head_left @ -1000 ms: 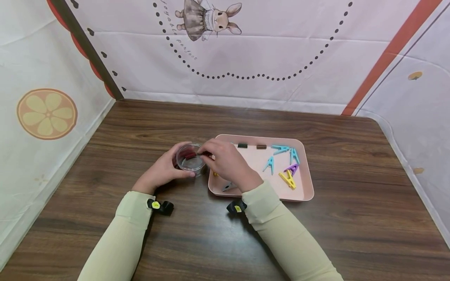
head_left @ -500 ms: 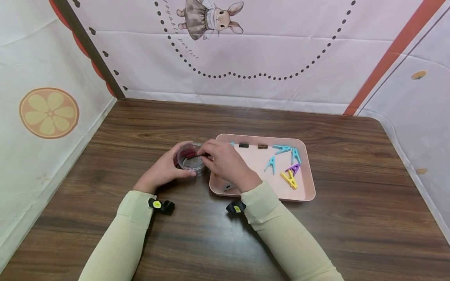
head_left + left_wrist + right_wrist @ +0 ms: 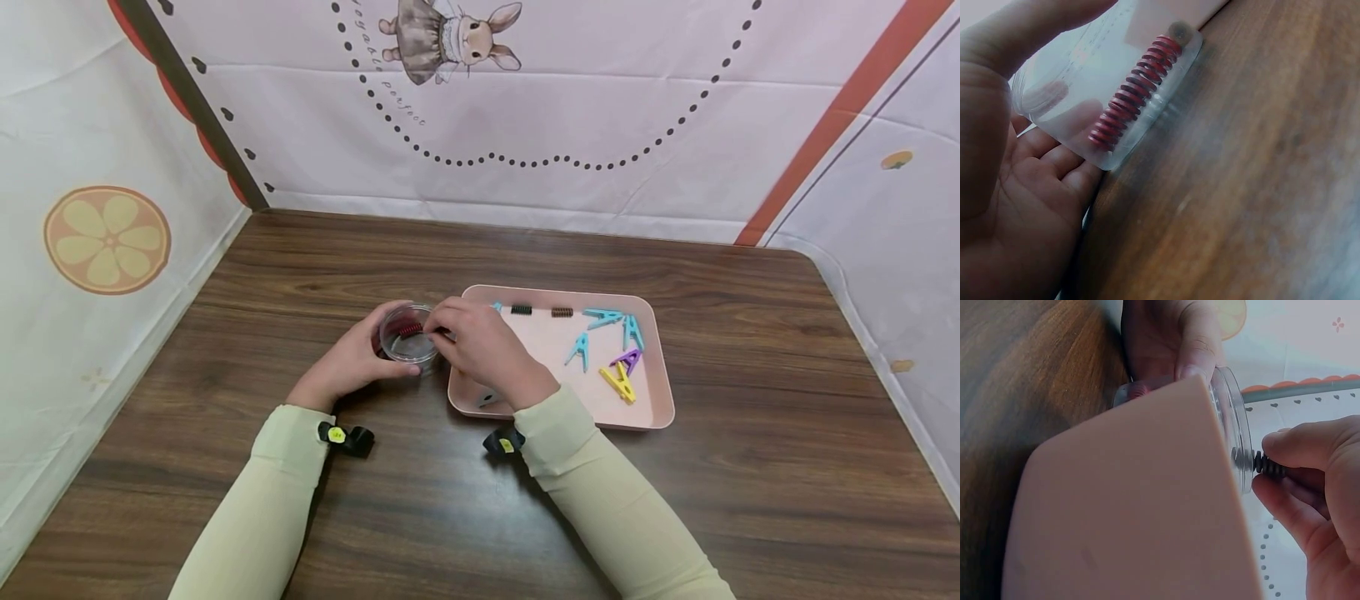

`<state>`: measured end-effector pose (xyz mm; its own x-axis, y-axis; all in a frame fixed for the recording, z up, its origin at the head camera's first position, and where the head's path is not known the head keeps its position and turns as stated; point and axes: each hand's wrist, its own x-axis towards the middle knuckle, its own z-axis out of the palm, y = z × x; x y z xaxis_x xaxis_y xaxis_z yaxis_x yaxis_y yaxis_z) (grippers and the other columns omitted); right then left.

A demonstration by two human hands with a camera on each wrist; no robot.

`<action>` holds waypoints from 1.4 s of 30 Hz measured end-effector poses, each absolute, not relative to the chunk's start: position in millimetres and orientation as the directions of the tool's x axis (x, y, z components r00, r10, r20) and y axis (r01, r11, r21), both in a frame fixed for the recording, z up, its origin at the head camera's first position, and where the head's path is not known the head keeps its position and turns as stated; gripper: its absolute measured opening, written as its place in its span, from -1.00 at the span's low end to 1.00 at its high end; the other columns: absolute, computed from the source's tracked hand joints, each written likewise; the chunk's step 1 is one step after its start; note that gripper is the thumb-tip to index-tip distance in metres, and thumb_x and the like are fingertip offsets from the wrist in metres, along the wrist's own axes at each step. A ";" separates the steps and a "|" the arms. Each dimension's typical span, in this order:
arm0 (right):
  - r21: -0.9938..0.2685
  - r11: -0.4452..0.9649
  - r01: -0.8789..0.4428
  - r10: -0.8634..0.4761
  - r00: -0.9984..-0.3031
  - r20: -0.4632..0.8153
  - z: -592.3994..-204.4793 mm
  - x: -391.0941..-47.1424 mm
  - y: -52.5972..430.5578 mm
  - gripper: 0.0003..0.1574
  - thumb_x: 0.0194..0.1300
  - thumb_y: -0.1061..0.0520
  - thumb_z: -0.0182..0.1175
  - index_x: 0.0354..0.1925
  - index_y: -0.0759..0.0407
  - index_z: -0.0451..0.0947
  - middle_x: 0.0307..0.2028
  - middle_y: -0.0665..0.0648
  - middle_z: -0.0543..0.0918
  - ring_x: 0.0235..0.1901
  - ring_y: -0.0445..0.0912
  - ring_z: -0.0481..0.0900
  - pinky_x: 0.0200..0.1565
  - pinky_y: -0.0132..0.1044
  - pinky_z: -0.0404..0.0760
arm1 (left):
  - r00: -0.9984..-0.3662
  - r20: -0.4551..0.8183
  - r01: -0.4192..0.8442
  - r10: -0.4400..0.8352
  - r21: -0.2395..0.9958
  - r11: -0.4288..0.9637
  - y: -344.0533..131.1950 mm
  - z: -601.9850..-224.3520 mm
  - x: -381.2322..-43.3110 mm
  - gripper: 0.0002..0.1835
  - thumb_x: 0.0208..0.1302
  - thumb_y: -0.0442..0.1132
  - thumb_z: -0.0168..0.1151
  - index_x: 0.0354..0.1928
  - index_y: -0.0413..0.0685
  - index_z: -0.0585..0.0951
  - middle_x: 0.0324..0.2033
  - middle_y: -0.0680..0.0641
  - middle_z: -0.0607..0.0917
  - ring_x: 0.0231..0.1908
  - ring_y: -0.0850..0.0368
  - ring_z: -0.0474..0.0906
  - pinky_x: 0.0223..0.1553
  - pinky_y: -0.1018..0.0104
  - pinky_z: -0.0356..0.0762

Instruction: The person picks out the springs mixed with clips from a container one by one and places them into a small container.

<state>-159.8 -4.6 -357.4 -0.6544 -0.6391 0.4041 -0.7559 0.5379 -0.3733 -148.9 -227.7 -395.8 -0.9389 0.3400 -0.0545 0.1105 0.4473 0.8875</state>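
My left hand (image 3: 352,358) grips a clear round plastic cup (image 3: 408,362) just left of the pink tray, fingers and thumb around its side. Inside the cup a red coil spring (image 3: 1135,90) lies along the wall, and a small dark round shape (image 3: 1180,32) shows past its far end. Thumb and fingertips of my right hand (image 3: 483,346) pinch a dark coil spring (image 3: 1270,465) at the cup's mouth. That spring is hardly visible in the head view, where the fingers cover it.
The pink tray (image 3: 543,340) holds a dark green spring (image 3: 521,309), a brown spring (image 3: 562,312), several blue clothespins (image 3: 578,351), a purple clothespin (image 3: 627,361) and a yellow one (image 3: 618,385). My right forearm crosses its front edge. A printed cloth wall (image 3: 570,108) stands behind the table.
In the earlier head frames the dark spring stuck out from the right fingertips over the cup; now it is mostly hidden there. The left hand still holds the cup in nearly the same place.
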 end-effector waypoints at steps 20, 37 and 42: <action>-0.363 0.534 -0.764 -0.639 -0.646 0.419 -360.2 -160.1 -5.6 -0.78 0.34 0.15 0.22 -0.07 0.13 0.68 -0.04 0.02 0.68 -0.03 -0.15 0.62 -0.02 -0.35 0.60 | -0.939 -0.027 0.140 0.344 0.881 0.451 -233.2 -414.4 -156.5 -0.05 -0.04 -0.09 0.56 0.38 0.27 0.22 0.30 0.05 0.43 0.27 0.10 0.38 0.30 -0.01 0.27; -0.384 0.540 -0.749 -0.615 -0.662 0.427 -355.4 -163.2 0.9 -0.81 0.33 0.16 0.23 -0.10 0.08 0.69 -0.08 -0.01 0.70 -0.11 -0.17 0.63 -0.08 -0.35 0.60 | -0.939 -0.025 0.141 0.342 0.881 0.452 -234.8 -416.1 -157.0 -0.02 -0.07 -0.04 0.57 0.39 0.30 0.21 0.29 0.05 0.44 0.29 0.09 0.36 0.32 -0.03 0.27; -0.408 0.520 -0.750 -0.608 -0.661 0.440 -352.6 -163.7 4.0 -0.79 0.34 0.16 0.22 -0.08 0.07 0.68 -0.11 0.00 0.72 -0.14 -0.13 0.65 -0.12 -0.33 0.61 | -0.939 -0.033 0.140 0.342 0.873 0.467 -235.8 -416.4 -157.1 -0.01 -0.07 -0.02 0.57 0.40 0.30 0.20 0.30 0.03 0.43 0.29 0.08 0.36 0.33 -0.04 0.26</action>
